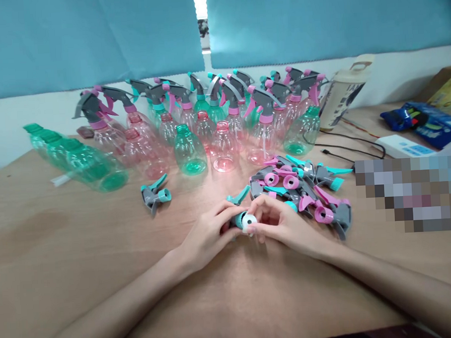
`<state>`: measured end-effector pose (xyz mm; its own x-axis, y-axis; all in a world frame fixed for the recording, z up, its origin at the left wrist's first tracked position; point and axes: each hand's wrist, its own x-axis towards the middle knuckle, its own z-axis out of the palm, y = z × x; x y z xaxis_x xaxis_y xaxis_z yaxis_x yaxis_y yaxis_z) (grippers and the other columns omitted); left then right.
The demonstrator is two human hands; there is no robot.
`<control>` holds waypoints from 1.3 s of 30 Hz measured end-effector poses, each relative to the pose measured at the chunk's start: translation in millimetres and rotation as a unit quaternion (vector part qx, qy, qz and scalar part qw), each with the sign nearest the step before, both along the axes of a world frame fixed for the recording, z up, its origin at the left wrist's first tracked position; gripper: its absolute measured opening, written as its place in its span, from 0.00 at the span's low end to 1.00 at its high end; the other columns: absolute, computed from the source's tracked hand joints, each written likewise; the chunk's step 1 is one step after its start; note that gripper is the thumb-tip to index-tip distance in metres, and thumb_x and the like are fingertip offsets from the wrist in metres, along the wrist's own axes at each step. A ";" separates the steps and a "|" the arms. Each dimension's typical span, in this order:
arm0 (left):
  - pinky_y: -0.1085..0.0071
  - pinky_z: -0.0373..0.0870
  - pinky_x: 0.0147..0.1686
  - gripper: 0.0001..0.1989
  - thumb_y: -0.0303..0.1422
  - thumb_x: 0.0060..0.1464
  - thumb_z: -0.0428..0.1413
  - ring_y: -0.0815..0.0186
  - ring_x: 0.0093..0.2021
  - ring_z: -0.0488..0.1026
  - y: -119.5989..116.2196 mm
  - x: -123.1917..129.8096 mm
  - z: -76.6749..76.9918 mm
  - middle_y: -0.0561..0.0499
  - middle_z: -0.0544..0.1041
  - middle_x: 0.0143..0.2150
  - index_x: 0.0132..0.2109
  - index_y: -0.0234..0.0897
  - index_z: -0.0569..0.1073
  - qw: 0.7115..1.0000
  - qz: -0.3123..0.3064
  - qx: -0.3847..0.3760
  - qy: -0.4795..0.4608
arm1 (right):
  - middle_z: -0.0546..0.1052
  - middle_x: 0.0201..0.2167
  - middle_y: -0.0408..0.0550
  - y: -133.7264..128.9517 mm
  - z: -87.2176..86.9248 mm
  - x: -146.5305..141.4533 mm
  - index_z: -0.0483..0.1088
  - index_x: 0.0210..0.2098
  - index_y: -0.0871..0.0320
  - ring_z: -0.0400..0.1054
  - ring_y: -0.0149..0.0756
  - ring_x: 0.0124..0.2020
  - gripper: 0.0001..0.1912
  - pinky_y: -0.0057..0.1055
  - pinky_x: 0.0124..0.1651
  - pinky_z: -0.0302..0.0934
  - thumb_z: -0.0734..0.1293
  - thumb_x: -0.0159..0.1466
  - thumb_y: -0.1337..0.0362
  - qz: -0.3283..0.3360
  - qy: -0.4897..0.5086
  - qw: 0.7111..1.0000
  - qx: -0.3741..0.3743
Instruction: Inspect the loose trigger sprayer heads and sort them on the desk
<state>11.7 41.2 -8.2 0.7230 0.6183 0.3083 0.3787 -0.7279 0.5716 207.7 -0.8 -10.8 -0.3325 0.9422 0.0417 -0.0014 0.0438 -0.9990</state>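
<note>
Near the middle of the table, my left hand is closed around a grey and teal spray head, its teal trigger pointing up and right. A small white round piece with a dark hole sits at the collar's opening. The fingertips of my right hand pinch this white piece from the right. A pile of grey, pink and teal spray heads lies just beyond my right hand. One more teal and grey spray head rests alone to the left of my hands.
Clear pink and green bottles stand behind, including an open green bottle and an open pink one. Green bottles lie at the left. A tall cup, black cable, blue packet and white box are at the right.
</note>
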 end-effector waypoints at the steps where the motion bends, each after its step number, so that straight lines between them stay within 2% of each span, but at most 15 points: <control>1: 0.75 0.66 0.31 0.13 0.29 0.58 0.53 0.72 0.29 0.65 0.2 -0.3 -0.2 0.51 0.71 0.40 0.51 0.39 0.69 1.000 0.000 -0.001 -0.002 | 0.68 0.23 0.36 -0.4 0.3 -0.1 0.62 0.36 0.56 0.67 0.26 0.22 0.14 0.26 0.27 0.63 0.70 0.58 0.58 -0.002 -0.002 1.000 -0.001; 4: 0.75 0.65 0.30 0.14 0.27 0.57 0.53 0.73 0.28 0.64 -0.1 -0.5 0.5 0.51 0.70 0.40 0.51 0.40 0.69 1.000 -0.004 -0.025 -0.011 | 0.68 0.20 0.34 -1.8 1.0 -0.2 0.62 0.36 0.56 0.66 0.26 0.20 0.14 0.24 0.24 0.61 0.70 0.57 0.59 -0.009 -0.013 1.000 0.006; 8: 0.76 0.63 0.28 0.11 0.27 0.56 0.55 0.73 0.28 0.63 -3.3 1.6 5.2 0.51 0.70 0.40 0.48 0.39 0.71 0.994 -0.006 -0.101 -0.038 | 0.68 0.17 0.32 -5.6 3.3 -0.7 0.62 0.39 0.55 0.61 0.24 0.13 0.14 0.20 0.15 0.53 0.70 0.58 0.58 -0.021 -0.036 0.999 0.009; 14: 0.76 0.61 0.27 0.10 0.28 0.56 0.55 0.72 0.29 0.63 -8.1 5.3 10.3 0.51 0.70 0.39 0.46 0.38 0.73 0.982 -0.008 -0.176 -0.062 | 0.70 0.20 0.35 -8.8 3.1 -4.0 0.61 0.39 0.55 0.64 0.26 0.16 0.15 0.23 0.19 0.57 0.68 0.60 0.56 -0.025 -0.050 0.998 0.030; 17: 0.76 0.61 0.26 0.12 0.29 0.54 0.57 0.73 0.28 0.63 -8.4 6.1 10.6 0.51 0.70 0.39 0.47 0.39 0.73 0.978 0.001 -0.198 -0.072 | 0.67 0.21 0.35 -8.1 0.0 -2.2 0.59 0.39 0.54 0.63 0.27 0.20 0.13 0.24 0.22 0.57 0.66 0.61 0.57 -0.059 -0.083 0.989 0.110; 21: 0.76 0.62 0.27 0.14 0.27 0.53 0.59 0.72 0.29 0.64 -7.9 6.2 10.6 0.52 0.70 0.39 0.47 0.41 0.73 0.973 0.002 -0.215 -0.077 | 0.65 0.21 0.36 -7.4 2.5 6.7 0.60 0.40 0.53 0.60 0.27 0.22 0.06 0.25 0.23 0.55 0.62 0.65 0.61 -0.093 -0.157 0.955 0.236; 24: 0.76 0.63 0.28 0.14 0.26 0.53 0.58 0.72 0.30 0.65 -7.1 5.5 10.0 0.52 0.71 0.40 0.47 0.40 0.73 0.973 0.002 -0.217 -0.082 | 0.63 0.20 0.36 -6.0 7.2 12.9 0.62 0.37 0.54 0.56 0.25 0.18 0.03 0.24 0.21 0.51 0.63 0.64 0.65 -0.083 -0.210 0.924 0.309; 26: 0.75 0.63 0.28 0.14 0.27 0.53 0.58 0.72 0.30 0.65 -6.7 5.1 9.5 0.52 0.71 0.40 0.48 0.40 0.73 0.973 0.005 -0.214 -0.083 | 0.64 0.20 0.37 -4.9 8.7 14.3 0.64 0.35 0.56 0.56 0.24 0.18 0.02 0.24 0.21 0.51 0.64 0.62 0.67 -0.063 -0.239 0.910 0.332; 29: 0.75 0.63 0.28 0.15 0.27 0.53 0.58 0.72 0.31 0.65 -6.4 4.5 9.1 0.51 0.71 0.40 0.48 0.41 0.73 0.974 0.005 -0.212 -0.083 | 0.67 0.22 0.39 -4.6 8.2 13.2 0.65 0.32 0.57 0.59 0.25 0.21 0.02 0.24 0.23 0.53 0.64 0.61 0.68 -0.043 -0.259 0.908 0.327; 33: 0.75 0.64 0.30 0.16 0.26 0.54 0.58 0.70 0.33 0.67 -6.4 3.6 8.8 0.51 0.72 0.41 0.50 0.42 0.73 0.974 -0.001 -0.211 -0.081 | 0.69 0.24 0.40 -6.5 7.3 12.0 0.66 0.34 0.58 0.61 0.25 0.22 0.00 0.23 0.23 0.55 0.63 0.62 0.68 -0.027 -0.261 0.924 0.278; 39: 0.76 0.64 0.30 0.15 0.26 0.53 0.58 0.72 0.32 0.66 -6.1 2.4 7.6 0.52 0.71 0.41 0.49 0.41 0.72 0.980 -0.003 -0.188 -0.071 | 0.71 0.27 0.41 -6.7 7.0 11.7 0.65 0.37 0.57 0.64 0.26 0.23 0.03 0.23 0.23 0.57 0.63 0.62 0.67 -0.021 -0.262 0.936 0.236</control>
